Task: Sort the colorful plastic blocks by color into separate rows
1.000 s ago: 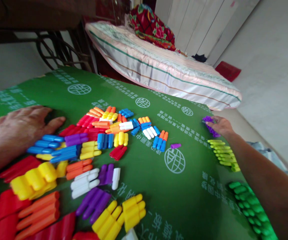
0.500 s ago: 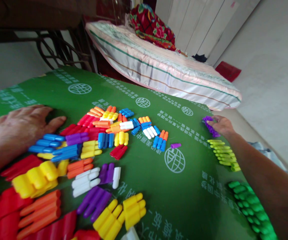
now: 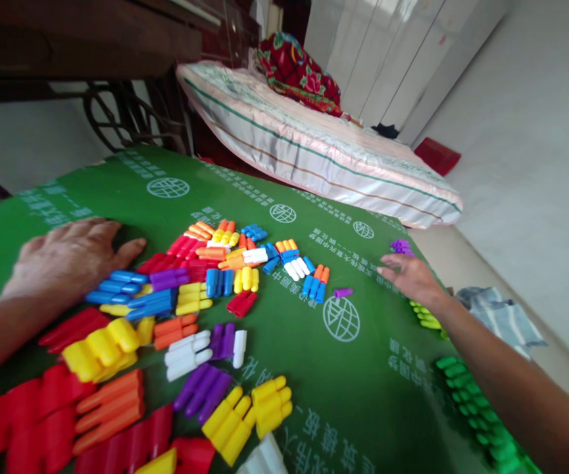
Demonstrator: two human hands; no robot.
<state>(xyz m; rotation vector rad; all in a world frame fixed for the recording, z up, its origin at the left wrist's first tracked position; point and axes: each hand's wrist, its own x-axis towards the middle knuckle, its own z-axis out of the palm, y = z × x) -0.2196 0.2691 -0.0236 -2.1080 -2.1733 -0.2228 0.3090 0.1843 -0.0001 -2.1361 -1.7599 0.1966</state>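
Note:
My left hand (image 3: 64,260) lies flat on the green board (image 3: 284,316), fingers extended, beside blue plastic bullet-shaped building blocks (image 3: 121,283). My right hand (image 3: 409,275) is over the board's right side, fingers apart and holding nothing. Just beyond it sits a cluster of purple blocks (image 3: 402,247). Yellow-green blocks (image 3: 427,316) are partly hidden under the wrist, and a row of green blocks (image 3: 479,408) runs nearer along the right edge. A lone purple block (image 3: 343,292) lies to the left of my right hand.
Mixed blocks spread over the board's left and middle, including yellow blocks (image 3: 104,349), red blocks (image 3: 32,408) and white blocks (image 3: 188,355). Behind the board stands a bed (image 3: 323,155). A dark sewing-machine stand (image 3: 131,112) is at the back left.
My right hand has let go of the purple cluster at the right edge and moved left, toward the lone purple block. My left hand stays resting on the board.

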